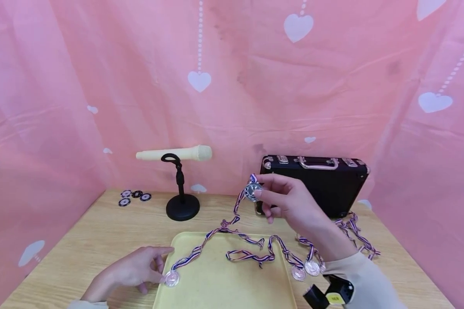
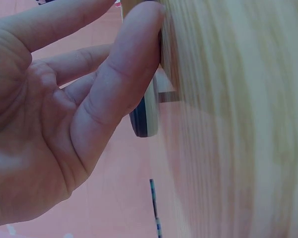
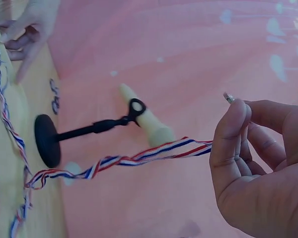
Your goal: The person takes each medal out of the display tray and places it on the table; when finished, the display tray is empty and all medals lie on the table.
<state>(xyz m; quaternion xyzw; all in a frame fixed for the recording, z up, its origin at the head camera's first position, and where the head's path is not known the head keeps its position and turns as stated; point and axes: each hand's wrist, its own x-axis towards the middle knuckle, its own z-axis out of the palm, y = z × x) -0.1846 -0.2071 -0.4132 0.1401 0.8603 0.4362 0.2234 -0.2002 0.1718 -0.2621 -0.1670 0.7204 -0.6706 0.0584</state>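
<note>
My right hand (image 1: 257, 192) is raised above the table and pinches a silver medal (image 1: 252, 191) between thumb and fingers. The medal's striped ribbon (image 1: 216, 231) hangs down onto a yellow tray (image 1: 224, 283). In the right wrist view only the medal's edge (image 3: 229, 97) shows above my thumb, and the ribbon (image 3: 139, 158) runs off to the left. My left hand (image 1: 139, 270) rests at the tray's left edge with its fingers loose. Its thumb (image 2: 119, 84) lies against a second medal (image 1: 172, 279), which the left wrist view shows edge-on (image 2: 145, 116).
Two more medals (image 1: 305, 270) with ribbons lie at the tray's right side. A black case (image 1: 321, 182) stands behind my right hand. A cream microphone (image 1: 178, 153) sits on a black stand (image 1: 182, 207) at the back. Several poker chips (image 1: 133, 197) lie at the back left.
</note>
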